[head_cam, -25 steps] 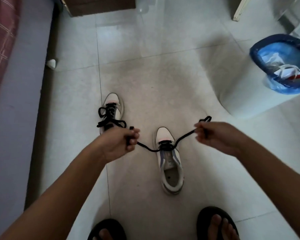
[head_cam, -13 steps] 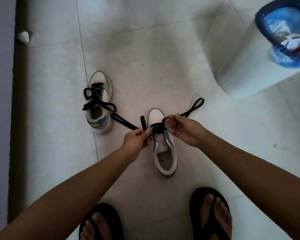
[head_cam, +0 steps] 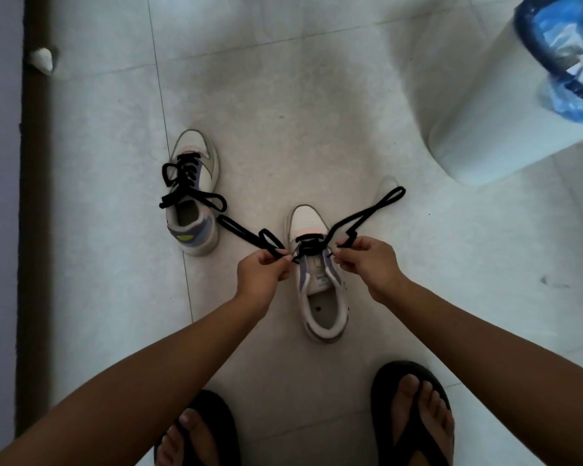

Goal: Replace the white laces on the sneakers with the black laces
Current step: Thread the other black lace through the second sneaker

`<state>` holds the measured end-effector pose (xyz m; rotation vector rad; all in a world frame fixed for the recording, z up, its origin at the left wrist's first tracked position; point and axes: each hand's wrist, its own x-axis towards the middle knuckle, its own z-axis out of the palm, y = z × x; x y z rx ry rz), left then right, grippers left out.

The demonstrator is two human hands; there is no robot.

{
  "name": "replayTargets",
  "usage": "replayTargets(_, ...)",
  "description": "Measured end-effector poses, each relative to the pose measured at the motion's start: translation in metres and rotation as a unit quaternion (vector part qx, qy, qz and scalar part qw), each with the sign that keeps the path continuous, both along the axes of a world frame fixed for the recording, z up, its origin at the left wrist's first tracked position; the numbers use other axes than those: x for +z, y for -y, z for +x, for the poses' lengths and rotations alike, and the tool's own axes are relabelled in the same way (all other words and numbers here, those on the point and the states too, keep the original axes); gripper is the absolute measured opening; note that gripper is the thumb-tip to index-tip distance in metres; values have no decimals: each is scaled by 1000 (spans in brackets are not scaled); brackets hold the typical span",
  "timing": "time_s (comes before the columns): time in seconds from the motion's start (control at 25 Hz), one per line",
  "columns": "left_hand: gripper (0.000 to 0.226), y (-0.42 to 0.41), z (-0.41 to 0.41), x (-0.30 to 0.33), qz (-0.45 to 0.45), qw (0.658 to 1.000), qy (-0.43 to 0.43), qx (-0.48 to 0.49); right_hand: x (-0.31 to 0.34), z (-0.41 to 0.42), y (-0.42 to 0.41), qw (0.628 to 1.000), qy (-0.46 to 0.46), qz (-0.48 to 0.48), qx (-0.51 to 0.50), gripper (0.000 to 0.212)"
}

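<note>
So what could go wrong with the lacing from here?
The lace is threaded only near the toe of the near sneaker; with the left hand and right hand pulling, uneven tugs may leave one end short. The unheld sneaker might slide on the floor. The loose end trails towards the far sneaker and could snag its bow.

Black-laced sneaker (head_cam: 192,193), half-laced sneaker (head_cam: 318,274)

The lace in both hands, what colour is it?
Black; the lace shows best in the head view, the only view.
</note>
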<state>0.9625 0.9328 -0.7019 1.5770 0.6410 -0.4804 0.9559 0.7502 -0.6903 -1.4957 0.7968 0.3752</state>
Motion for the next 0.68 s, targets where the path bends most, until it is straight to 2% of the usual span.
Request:
replayTargets(0.08, 16, 1, 0, 0, -4, 1000, 10, 5, -2, -3, -3, 999, -4, 16, -27, 9)
replayTargets(0.24, 17, 5, 3, 4, 13, 998, 47, -31, -3, -7, -11, 995, 45, -85, 5, 13)
replayTargets(0.44, 14, 6, 5, 9, 40, 993, 66, -85, -5, -12, -22, 993, 53, -107, -18, 11)
replayTargets(0.6, 8, 9, 2, 11, 126, 976, 115, -137, -3, -13, -23, 996, 52, -78, -1, 14)
replayTargets(0.68, 11, 12, -2, 11, 169, 963, 142, -153, -3, -14, -22, 993, 42, -107, 28, 7)
